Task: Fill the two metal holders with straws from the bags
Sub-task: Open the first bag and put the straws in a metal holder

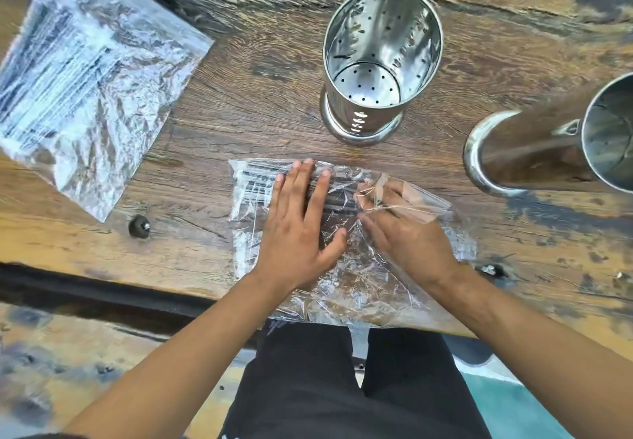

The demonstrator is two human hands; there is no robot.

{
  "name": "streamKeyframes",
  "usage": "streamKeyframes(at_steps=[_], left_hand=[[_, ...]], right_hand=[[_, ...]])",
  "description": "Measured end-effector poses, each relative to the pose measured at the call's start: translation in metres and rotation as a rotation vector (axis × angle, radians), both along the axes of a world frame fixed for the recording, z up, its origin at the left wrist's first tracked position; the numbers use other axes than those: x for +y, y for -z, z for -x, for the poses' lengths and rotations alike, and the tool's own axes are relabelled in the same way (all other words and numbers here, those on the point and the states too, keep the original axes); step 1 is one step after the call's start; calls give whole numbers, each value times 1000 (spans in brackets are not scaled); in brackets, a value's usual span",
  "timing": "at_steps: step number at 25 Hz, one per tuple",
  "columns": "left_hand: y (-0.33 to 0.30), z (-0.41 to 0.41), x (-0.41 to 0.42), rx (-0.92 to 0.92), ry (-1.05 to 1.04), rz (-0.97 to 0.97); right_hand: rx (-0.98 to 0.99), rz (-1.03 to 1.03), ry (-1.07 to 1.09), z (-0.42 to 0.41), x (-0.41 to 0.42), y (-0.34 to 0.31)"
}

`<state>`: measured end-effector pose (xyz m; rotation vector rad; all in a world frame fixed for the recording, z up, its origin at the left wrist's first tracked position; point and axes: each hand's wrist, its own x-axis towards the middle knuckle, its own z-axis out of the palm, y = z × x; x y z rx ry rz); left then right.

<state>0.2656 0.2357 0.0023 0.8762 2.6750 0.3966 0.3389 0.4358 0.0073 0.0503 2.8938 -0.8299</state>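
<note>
We have the near bag (342, 233) lying flat on the wooden table (239, 113) right in front of us, and both hands are on it. Our left hand (301, 229) lies flat with straight fingers, pressing the plastic down over the dark straws (339, 200). Our right hand (407, 229) is pushed into the bag's open right end, so film covers its fingers; they seem to curl toward the straw ends, but we cannot tell whether they have a grip. The straws run left to right, their near ends pointing at our right hand, so we judge the pull goes rightward along that axis. The perforated holder (376, 61) stands empty just beyond the bag; the second holder (561, 144) stands to the right, nearer our right hand. A second bag (85, 78) waits far left.
</note>
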Motion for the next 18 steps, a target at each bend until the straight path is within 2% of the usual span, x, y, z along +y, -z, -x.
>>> streamKeyframes(at_steps=[5,9,12,13,16,18], left_hand=[[5,1,-2,39,31,76],[9,1,-4,84,52,99],[14,-1,-5,128,49,94],[16,-1,-5,138,50,84],[22,-1,-6,169,53,55],[26,-2,-7,183,54,57]], right_hand=[[-47,76,-56,-6,6,7],[51,39,-9,-15,19,7],[87,122,28,-30,30,11],[64,114,44,-34,35,11],[27,-81,27,-41,48,8],[-1,-95,51,-42,46,4]])
